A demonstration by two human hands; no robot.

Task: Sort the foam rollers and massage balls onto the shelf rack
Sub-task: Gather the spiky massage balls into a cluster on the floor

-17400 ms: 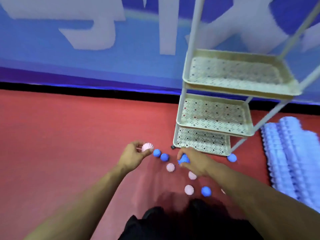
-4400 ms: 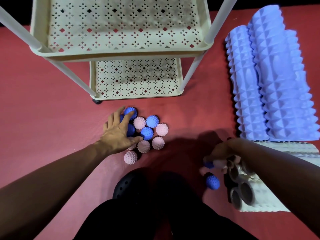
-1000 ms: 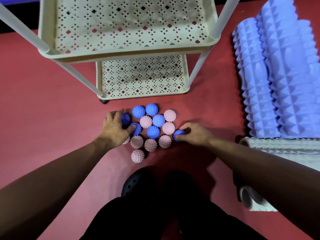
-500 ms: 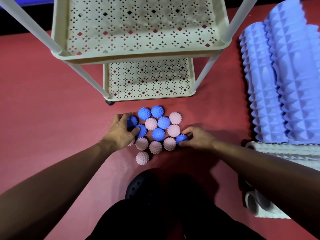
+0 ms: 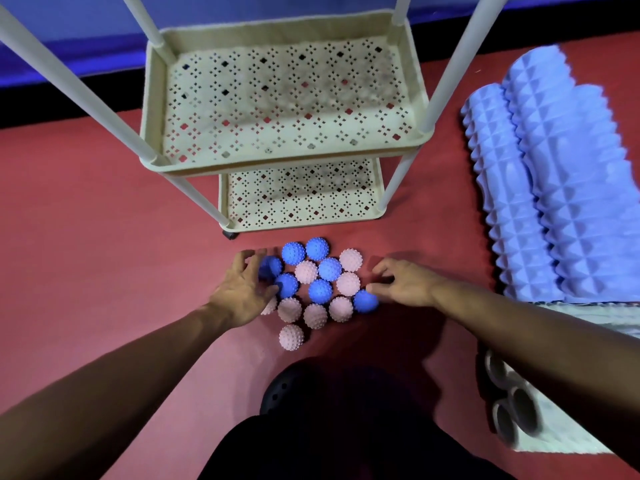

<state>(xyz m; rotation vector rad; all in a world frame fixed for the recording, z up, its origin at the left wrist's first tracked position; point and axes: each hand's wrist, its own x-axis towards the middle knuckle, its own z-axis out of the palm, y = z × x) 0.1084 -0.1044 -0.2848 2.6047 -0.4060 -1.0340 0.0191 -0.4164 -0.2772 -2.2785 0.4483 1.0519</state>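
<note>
Several spiky massage balls, blue (image 5: 320,291) and pink (image 5: 307,272), lie packed in a cluster on the red floor just in front of the cream shelf rack (image 5: 287,161). My left hand (image 5: 242,292) rests with spread fingers on the cluster's left side, touching two blue balls (image 5: 286,285). My right hand (image 5: 403,282) lies at the right side, its fingertips against a blue ball (image 5: 365,301). One pink ball (image 5: 291,337) sits apart, nearest me. Purple foam rollers (image 5: 554,188) lie on the floor to the right, white rollers (image 5: 519,410) below them.
The rack's perforated trays hold nothing that I can see; its white poles (image 5: 86,88) rise at the left and right. A blue wall with a black base runs behind it. My dark shoes and legs (image 5: 311,403) fill the bottom centre.
The view has tilted up, showing more of the rack. My right hand has loosened from the blue ball and its fingers have spread. The left hand stays on the cluster.
</note>
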